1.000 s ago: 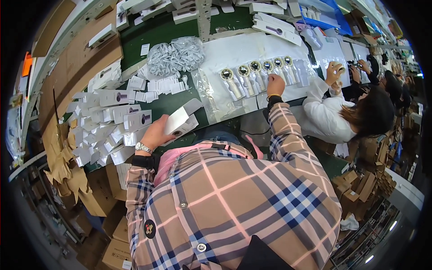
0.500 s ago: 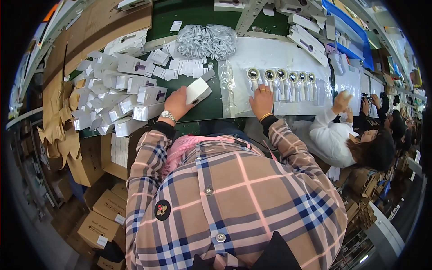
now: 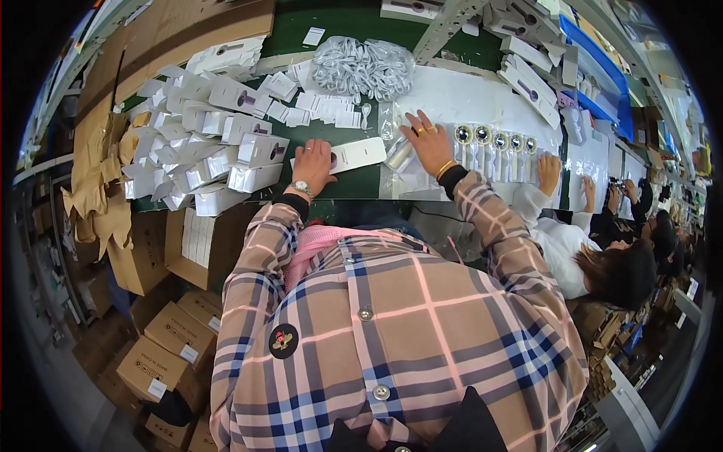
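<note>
My left hand, with a watch at the wrist, holds the left end of a slim white box lying flat on the green worktop. To its right, my right hand covers part of a clear-wrapped handheld device, whose pale end slants out toward the box. The fingers look fairly stretched, and the grip point is hidden under the hand. Right of this hand lies a row of several white-handled devices with round gold-rimmed heads. Above the box are scattered white cards and a small white cable.
Stacked white boxes crowd the left of the worktop. A bagged heap of white cables lies at the back. A co-worker's hand is beside the device row. Blue tray back right; cardboard cartons stand lower left.
The white box has gone from tilted to lying flat, pointing right. My right hand has moved up and left, bringing the leftmost device out of the row. The co-worker's hand has come closer.
</note>
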Motion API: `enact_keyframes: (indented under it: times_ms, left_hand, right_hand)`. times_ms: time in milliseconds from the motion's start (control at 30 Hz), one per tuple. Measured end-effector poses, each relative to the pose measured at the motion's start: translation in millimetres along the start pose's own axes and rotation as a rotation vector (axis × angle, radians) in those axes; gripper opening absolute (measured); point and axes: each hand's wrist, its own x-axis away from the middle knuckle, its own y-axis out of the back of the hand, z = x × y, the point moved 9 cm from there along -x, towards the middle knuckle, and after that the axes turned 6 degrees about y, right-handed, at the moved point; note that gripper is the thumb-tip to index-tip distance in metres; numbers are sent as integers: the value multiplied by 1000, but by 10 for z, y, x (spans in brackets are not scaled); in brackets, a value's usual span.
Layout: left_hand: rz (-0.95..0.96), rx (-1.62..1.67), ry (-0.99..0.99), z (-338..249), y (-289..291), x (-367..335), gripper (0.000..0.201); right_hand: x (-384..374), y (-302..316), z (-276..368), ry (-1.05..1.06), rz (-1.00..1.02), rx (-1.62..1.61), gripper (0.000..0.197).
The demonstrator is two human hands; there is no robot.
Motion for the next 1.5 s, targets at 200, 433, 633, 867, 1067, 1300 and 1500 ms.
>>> enact_keyframes:
  times_ms: [200, 433, 633, 867, 1067, 1300, 1500]
  left_hand:
    - [129, 131, 192, 294, -195, 32, 81]
    - [220, 382, 138, 284, -93, 47, 85]
    - [218, 400, -55, 81, 13, 0, 82]
    - [673, 615, 4, 94, -208, 51, 87]
    - [438, 583, 31, 152, -140, 98, 96]
    - [263, 221, 80, 190, -197, 183, 102]
    - [8, 261, 27, 194, -30, 185, 94]
  right_hand:
    - [7, -195, -265, -13, 271, -320, 57]
    - [50, 104, -255, -123, 246, -589, 71]
    - [-193, 120, 142, 106, 182, -767, 77]
    - [-244, -331, 436, -319, 357, -1360, 68]
    - [129, -1355, 613, -1064, 751, -1924, 51]
    - [-456, -1378, 160, -499, 524, -768, 33]
    - [-1064, -832, 71, -6, 18, -437, 28]
